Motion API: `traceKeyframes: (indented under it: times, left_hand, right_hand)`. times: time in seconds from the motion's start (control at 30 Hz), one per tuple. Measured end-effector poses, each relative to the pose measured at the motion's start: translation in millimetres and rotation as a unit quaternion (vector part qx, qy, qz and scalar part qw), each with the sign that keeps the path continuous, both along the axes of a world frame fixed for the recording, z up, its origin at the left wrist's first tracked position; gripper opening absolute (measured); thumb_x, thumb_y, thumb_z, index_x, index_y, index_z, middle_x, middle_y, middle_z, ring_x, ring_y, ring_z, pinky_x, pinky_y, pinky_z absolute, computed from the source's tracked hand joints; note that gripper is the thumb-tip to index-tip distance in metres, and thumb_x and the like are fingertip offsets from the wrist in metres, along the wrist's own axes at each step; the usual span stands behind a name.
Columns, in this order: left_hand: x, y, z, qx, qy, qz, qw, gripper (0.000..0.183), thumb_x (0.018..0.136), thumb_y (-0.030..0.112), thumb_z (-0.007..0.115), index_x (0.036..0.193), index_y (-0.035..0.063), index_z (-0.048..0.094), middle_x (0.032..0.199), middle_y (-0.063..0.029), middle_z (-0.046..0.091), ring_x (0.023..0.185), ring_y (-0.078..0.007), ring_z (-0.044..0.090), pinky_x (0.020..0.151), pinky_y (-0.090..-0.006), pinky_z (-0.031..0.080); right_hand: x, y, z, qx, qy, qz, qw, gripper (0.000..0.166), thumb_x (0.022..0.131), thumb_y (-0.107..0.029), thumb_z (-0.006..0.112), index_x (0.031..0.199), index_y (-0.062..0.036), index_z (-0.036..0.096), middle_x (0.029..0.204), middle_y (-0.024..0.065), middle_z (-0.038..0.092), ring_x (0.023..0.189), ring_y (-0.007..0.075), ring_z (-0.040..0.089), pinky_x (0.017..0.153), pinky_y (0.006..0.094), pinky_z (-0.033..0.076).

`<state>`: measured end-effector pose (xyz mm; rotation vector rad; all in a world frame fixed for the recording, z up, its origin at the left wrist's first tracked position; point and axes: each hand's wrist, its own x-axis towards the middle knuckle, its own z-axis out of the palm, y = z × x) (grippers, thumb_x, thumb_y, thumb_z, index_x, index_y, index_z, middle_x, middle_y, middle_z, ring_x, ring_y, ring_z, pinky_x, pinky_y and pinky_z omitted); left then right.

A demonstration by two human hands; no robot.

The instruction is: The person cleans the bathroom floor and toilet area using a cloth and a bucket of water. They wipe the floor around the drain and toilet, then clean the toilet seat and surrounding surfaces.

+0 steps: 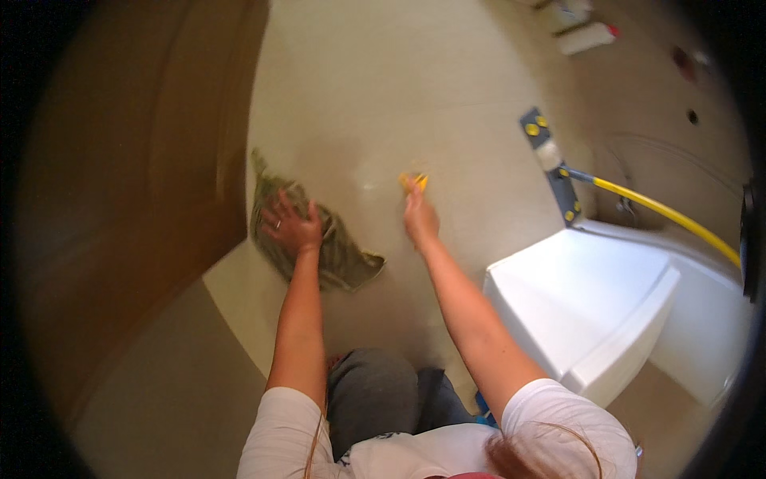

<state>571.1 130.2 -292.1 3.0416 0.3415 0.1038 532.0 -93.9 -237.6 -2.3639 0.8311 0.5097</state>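
Observation:
My left hand (292, 223) lies flat, fingers spread, on a crumpled olive-green cloth (344, 245). This cloth rests on the pale beige floor (383, 132), close to the brown wooden door. A ring shows on one finger. To the right, my right hand (421, 217) reaches forward and grips a small yellow tool (414, 181) against the floor. The tool is blurred and partly covered by the fingers, so its exact kind cannot be told. A faint smear lies on the floor just beyond it.
The brown wooden door (137, 138) borders the left. At right stands a white fixture (580, 293), with a flat mop head (559, 179) beside it and its yellow pole (670, 212) running right. A white bottle with red cap (586, 39) is at top right.

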Motion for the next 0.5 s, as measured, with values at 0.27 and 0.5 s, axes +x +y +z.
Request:
traceKeyframes:
  times: [0.27,0.5]
  left_hand:
    - [-6,3,-6,0.010,0.006,0.022,1.000,0.071,0.081,0.055,0.040,0.136,0.0160,0.021,0.138,-0.0125,0.027,0.124,-0.0384,0.026,0.098,-0.0571,0.018]
    - [-17,-2,-11,0.065,-0.017,0.009,0.998,0.068,0.082,0.056,0.037,0.136,0.0178,0.021,0.139,-0.0109,0.026,0.125,-0.0360,0.026,0.096,-0.0567,0.023]
  right_hand:
    - [-165,-16,26,0.034,0.105,-0.110,0.988,0.039,0.089,-0.020,0.038,0.127,-0.0281,0.035,0.102,0.0153,0.059,0.087,0.0335,0.057,0.073,0.0425,0.045]
    - [-175,-30,36,0.058,0.095,-0.080,0.991,0.038,0.090,-0.019,0.036,0.127,-0.0287,0.036,0.107,0.0146,0.056,0.091,0.0310,0.057,0.074,0.0427,0.045]
